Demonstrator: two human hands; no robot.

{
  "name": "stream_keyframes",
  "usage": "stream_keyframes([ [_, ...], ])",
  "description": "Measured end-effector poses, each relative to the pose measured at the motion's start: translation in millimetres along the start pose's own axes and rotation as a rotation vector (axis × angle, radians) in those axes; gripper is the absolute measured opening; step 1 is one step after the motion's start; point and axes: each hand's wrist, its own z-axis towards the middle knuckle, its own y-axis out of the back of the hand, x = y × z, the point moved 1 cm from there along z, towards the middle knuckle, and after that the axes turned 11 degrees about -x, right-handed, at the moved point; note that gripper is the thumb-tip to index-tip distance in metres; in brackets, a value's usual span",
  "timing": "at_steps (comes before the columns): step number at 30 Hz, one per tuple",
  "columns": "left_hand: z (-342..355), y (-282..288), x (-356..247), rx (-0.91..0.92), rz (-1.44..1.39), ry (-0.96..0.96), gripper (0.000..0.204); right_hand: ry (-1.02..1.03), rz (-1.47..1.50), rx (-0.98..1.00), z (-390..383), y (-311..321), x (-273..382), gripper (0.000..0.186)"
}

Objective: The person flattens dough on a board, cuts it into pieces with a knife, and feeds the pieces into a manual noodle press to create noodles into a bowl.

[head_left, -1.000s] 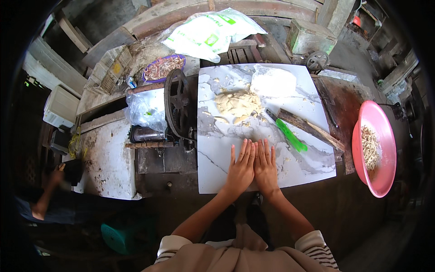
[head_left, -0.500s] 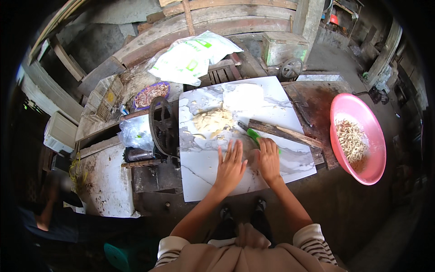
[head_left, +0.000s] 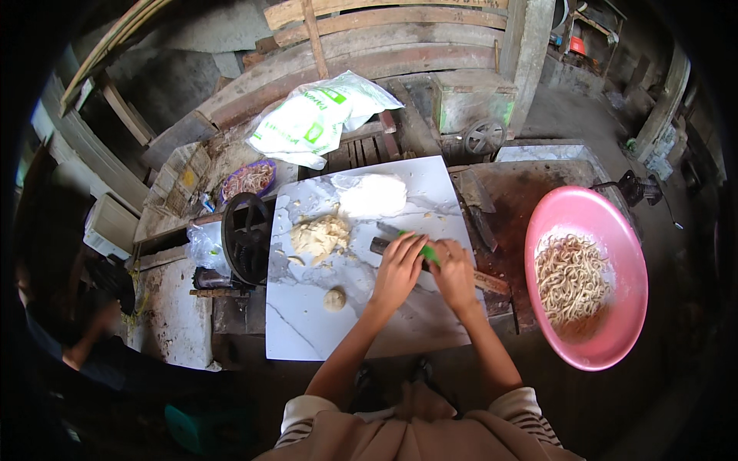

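Both my hands are together over the marbled white board. My left hand [head_left: 396, 273] has its fingers bent across a green-handled knife [head_left: 430, 253]. Beside it, my right hand [head_left: 455, 278] closes over the rear of that handle. My fingers hide much of the knife. Partly under the hands lies a dark wooden strip [head_left: 492, 283]. A heap of pale dough [head_left: 319, 235] rests left of the hands, with small scraps around it. Nearer me sits a small round dough ball [head_left: 334, 300]. White flour on a clear sheet [head_left: 372, 195] lies at the board's far side.
On the right stands a pink basin [head_left: 629, 307] holding many curled dough strips. A dark handwheel [head_left: 246, 238] rises at the board's left edge. Beyond are a purple-rimmed bowl [head_left: 249, 180] and a white sack [head_left: 319, 115]. Another person's arm [head_left: 92, 338] shows at far left.
My hands have drawn closer together, from spread fingers to bent ones around the green handle. The small dough ball has come into sight. The whole view has shifted, with the basin fuller in the picture.
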Motion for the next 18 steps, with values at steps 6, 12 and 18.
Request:
stream_keyframes([
  [6,27.1,-84.2,24.8,0.214,0.089,0.084,0.03,-0.237,-0.066,0.11,18.0,-27.7,-82.2,0.03],
  [12,27.1,-72.8,26.3,0.234,0.137,0.176,0.028,-0.208,0.0,0.025,16.6,-38.3,-80.1,0.03],
  [18,3.3,18.9,28.5,0.071,0.099,0.321,0.028,-0.038,0.135,0.291,14.5,-57.7,-13.2,0.051],
])
